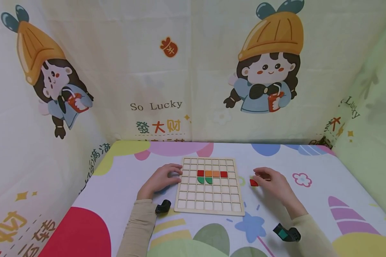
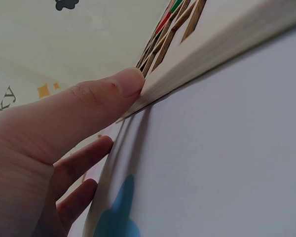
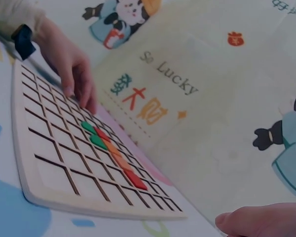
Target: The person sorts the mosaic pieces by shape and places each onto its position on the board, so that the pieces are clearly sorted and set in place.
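A light wooden grid board (image 1: 209, 213) lies on the table between the hands. Set in its cells are two red squares (image 1: 223, 174), two orange squares (image 1: 212, 174) and two green quarter-circle pieces (image 1: 201, 180). My left hand (image 1: 162, 178) rests at the board's left side, the thumb (image 2: 126, 81) against its edge and the other fingers spread loosely. To the right of the board, my right hand (image 1: 273, 184) pinches a red curved piece (image 1: 253, 182) that shows just below the thumb tip. The right wrist view catches only the thumb (image 3: 261, 219); the piece is out of frame there.
The table carries a white cloth (image 1: 286, 200) printed with coloured shapes. A cream curtain (image 1: 212, 89) with cartoon figures stands behind and along both sides. A small black device (image 1: 163, 206) is at the left wrist, another (image 1: 287, 233) at the right.
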Available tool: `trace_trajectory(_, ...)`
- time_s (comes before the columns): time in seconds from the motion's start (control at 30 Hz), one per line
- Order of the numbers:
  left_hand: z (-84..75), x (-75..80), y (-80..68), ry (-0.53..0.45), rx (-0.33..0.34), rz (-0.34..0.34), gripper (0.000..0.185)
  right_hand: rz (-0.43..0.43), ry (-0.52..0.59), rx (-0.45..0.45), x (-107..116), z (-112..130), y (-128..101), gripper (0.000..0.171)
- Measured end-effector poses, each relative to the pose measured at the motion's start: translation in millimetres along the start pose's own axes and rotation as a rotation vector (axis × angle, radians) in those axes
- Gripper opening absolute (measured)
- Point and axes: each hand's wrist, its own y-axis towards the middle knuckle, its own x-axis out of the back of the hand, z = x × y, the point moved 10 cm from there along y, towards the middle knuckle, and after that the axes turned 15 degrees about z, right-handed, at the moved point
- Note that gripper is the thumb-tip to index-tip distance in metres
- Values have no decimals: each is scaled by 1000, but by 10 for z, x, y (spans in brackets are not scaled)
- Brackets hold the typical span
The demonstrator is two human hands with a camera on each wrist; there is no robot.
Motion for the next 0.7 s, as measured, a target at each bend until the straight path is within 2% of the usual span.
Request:
trace_trajectory(0.13, 7, -3, 6, 0, 1, 0, 23, 19, -6, -28, 58, -118, -28, 45)
trace_trajectory(0.37, -25, 14, 6, 3, -44, -13, 23, 24, -22, -28, 142, -222, -37, 45)
trace_trajectory(0.57, -21, 12, 7, 8, -66, -14, 23, 69, -11, -67, 101, -315, -45, 49)
trace_trajectory(0.7, -24, 11, 0, 0, -58, -8, 24, 83, -61, -80, 70, -351, -41, 49)
